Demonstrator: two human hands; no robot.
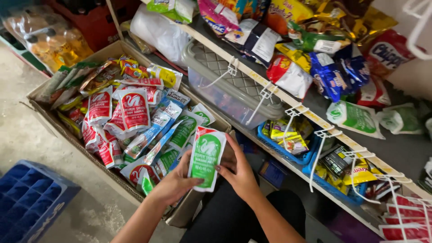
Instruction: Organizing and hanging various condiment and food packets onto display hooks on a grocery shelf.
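Above the cardboard box (pixel 45 114), green sauce pouch (pixel 206 158) between left hand (pixel 176 183) and right hand (pixel 239 173).

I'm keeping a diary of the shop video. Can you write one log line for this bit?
left hand: holds green sachet | right hand: holds same sachet | below: cardboard box of red and green sachets | beside: shelf of snacks

The green-and-white sauce pouch (pixel 206 158) between the left hand (pixel 173 185) and right hand (pixel 239 173) is glossy plastic film, smooth and faintly creased. The red pouches (pixel 134 108) in the box have the same sheen. The box (pixel 118 179) is brown corrugated cardboard — matt, frayed at its rim. The floor (pixel 27 135) is rough, dull concrete. The blue crate (pixel 31 198) is moulded plastic, semi-matt. The clear bin (pixel 225 96) is translucent plastic; the shelf hooks (pixel 320 148) are white-coated wire — smooth.
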